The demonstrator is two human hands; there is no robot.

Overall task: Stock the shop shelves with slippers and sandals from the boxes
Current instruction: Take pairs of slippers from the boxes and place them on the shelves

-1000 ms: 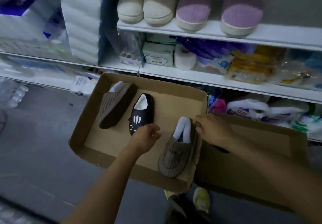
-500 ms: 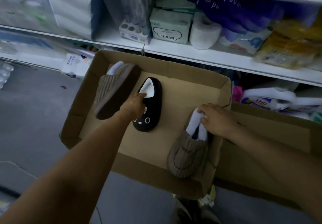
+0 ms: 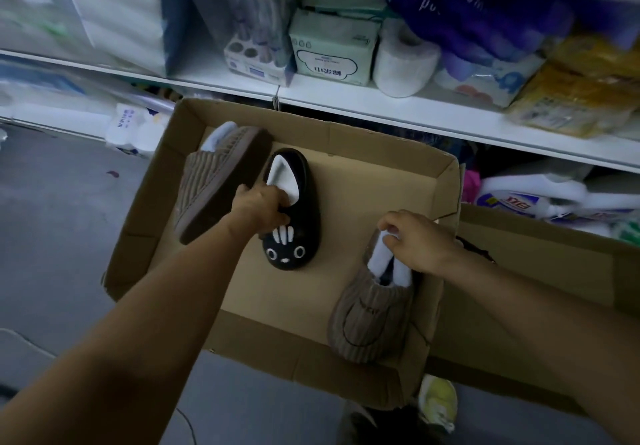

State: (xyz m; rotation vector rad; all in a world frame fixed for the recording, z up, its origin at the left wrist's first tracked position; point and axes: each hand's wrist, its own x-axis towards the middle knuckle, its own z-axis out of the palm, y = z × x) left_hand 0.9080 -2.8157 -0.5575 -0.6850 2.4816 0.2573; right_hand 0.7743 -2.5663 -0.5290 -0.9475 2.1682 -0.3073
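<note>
An open cardboard box [image 3: 353,153] holds three slippers. A black slipper with a white cat face [image 3: 298,236] lies in the middle; my left hand [image 3: 258,210] grips its opening, fingers in the white lining. A brown ribbed slipper [image 3: 211,185] lies tilted on its side at the box's left, sole showing. At the right wall stands a second brown ribbed slipper [image 3: 370,320]; my right hand [image 3: 415,240] pinches its white lining at the heel.
A white shelf [image 3: 398,105] just behind the box carries tissue packs, a toilet roll [image 3: 403,60] and bagged goods. A second cardboard box [image 3: 540,271] sits at the right. Lower shelf items [image 3: 519,202] lie behind it. Grey floor lies to the left.
My left hand has moved from the box's middle onto the black slipper and gripped its opening. My right hand went from the box wall to the brown slipper's lining. The view tilted down.
</note>
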